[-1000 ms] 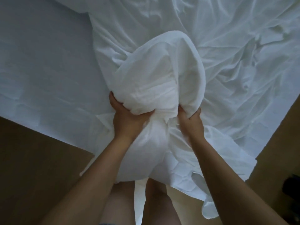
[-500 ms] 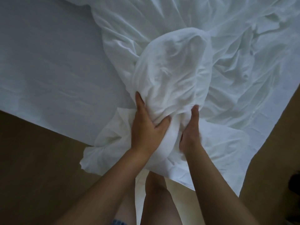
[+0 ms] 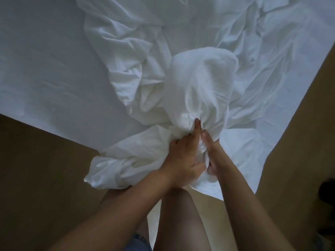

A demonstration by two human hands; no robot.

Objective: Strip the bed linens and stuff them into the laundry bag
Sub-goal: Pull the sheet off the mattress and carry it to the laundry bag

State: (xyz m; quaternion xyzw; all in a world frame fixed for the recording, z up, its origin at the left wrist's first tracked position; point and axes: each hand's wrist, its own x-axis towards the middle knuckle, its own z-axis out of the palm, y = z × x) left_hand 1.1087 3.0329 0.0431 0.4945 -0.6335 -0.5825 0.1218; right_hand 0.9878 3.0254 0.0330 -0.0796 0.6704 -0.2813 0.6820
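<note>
Over one bed [image 3: 45, 69], left hand [image 3: 181, 156] and right hand [image 3: 213, 151] grip one sheet [image 3: 199, 84] (bunched).

The bed [image 3: 45, 78] before me
A crumpled white sheet [image 3: 262, 60] lies across it, one end hanging off its corner over the brown floor [image 3: 36, 178].

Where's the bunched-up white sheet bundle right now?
Head view, centre: the bunched white sheet bundle stands at the near edge of the white mattress, its gathered neck gripped by the left hand and right hand.
</note>
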